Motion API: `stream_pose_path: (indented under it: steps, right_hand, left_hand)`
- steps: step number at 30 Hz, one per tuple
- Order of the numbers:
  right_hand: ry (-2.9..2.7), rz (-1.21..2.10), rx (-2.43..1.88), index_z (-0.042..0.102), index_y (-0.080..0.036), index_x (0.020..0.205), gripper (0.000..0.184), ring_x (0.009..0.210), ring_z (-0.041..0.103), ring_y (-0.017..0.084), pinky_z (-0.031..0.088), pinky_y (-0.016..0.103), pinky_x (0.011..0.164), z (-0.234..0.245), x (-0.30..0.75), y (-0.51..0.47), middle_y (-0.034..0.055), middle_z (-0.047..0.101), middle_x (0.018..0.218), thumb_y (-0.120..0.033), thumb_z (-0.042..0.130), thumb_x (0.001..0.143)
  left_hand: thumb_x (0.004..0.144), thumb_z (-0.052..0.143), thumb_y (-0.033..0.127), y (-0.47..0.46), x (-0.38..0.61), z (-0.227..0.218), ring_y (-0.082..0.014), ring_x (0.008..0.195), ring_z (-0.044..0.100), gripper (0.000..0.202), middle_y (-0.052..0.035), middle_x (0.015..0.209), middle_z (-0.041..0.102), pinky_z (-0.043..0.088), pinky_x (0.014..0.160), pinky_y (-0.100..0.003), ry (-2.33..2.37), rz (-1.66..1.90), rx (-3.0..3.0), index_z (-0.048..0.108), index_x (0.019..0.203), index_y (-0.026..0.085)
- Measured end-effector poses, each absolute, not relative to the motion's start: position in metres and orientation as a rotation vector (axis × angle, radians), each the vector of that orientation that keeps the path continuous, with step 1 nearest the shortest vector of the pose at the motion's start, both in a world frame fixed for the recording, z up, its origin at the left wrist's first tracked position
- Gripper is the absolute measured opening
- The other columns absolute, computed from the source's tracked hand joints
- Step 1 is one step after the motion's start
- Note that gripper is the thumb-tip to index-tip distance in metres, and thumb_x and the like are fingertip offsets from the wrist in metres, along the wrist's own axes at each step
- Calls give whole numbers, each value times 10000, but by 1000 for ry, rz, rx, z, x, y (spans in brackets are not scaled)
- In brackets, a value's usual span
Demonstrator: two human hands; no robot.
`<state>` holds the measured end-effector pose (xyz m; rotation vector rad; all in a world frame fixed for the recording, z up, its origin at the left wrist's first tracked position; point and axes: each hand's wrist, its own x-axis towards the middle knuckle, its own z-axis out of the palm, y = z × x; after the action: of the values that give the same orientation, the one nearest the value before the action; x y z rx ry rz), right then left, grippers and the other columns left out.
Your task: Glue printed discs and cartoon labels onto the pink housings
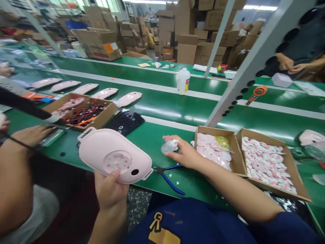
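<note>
My left hand (111, 188) grips a pale pink oval plastic shell (95, 145) from below, thumb on the round printed disc (117, 162) at its middle. The shell has a dark round hole near its right end and a loop at each end. Over the bench, my right hand (186, 152) has thumb and fingers closed around a small translucent bottle (168, 147) with a whitish top. Blue-handled cutting pliers (172, 183) lie open on the green bench just below the bottle, with tiny white scraps beside them.
Right of my hand stand cardboard trays of pink discs (208, 145) and rabbit-like pieces (264, 164). A tray of wires (83, 113) and black sheets (127, 120) lie left. Pink shells (129, 99) line the belt by a white bottle (183, 81). A co-worker's arm (17, 149) is close at left.
</note>
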<state>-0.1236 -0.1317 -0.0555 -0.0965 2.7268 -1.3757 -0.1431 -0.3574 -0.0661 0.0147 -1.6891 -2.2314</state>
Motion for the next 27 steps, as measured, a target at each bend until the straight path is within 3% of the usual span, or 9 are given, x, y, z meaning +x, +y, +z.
stream_pose_path:
  steps: [4, 7, 10, 17, 22, 27]
  right_hand:
    - [2623, -1752, -172, 583, -199, 1087, 360, 904, 620, 188, 504, 316, 800, -51, -50, -86, 52, 646, 1042, -440, 696, 844]
    - [2756, -1677, 159, 574, -187, 1008, 410, 822, 581, 183, 491, 314, 753, -68, 4, -66, 39, 610, 923, -536, 692, 829]
    - [2935, -1561, 321, 576, -179, 1019, 421, 858, 578, 199, 483, 335, 798, -79, 43, -59, 60, 610, 932, -552, 675, 852]
    - [3072, -1451, 374, 619, -179, 1066, 396, 874, 615, 211, 502, 344, 807, -66, 80, -55, 86, 662, 947, -527, 663, 883]
    - [3100, -1435, 370, 644, -193, 1086, 413, 906, 647, 234, 523, 372, 827, -73, 82, -54, 105, 693, 987, -552, 649, 881]
    - [3044, -1420, 400, 636, -194, 1117, 390, 935, 658, 252, 529, 393, 854, -73, 81, -53, 117, 697, 1035, -501, 653, 876]
  left_hand:
    - [567, 748, 213, -323, -151, -80, -296, 1022, 662, 624, -47, 1081, 716, 576, 900, -401, -1792, -2561, 26, 649, 1183, 239]
    - [526, 804, 217, -289, -151, -89, -261, 976, 654, 595, -31, 1035, 712, 582, 799, -316, -1976, -2712, 70, 669, 1104, 251]
    - [518, 818, 247, -261, -144, -95, -251, 944, 653, 564, -29, 1015, 710, 581, 743, -289, -2131, -2789, 60, 661, 1059, 250]
    - [472, 879, 303, -244, -110, -93, -286, 918, 683, 714, -81, 1028, 731, 582, 742, -319, -2383, -2855, -180, 630, 1131, 185]
    - [520, 869, 341, -252, -96, -90, -317, 954, 680, 736, -102, 1047, 731, 577, 774, -359, -2432, -2819, -213, 619, 1191, 175]
    - [458, 856, 298, -266, -106, -93, -306, 899, 670, 697, -77, 1023, 718, 573, 718, -355, -2319, -2694, 21, 619, 1107, 203]
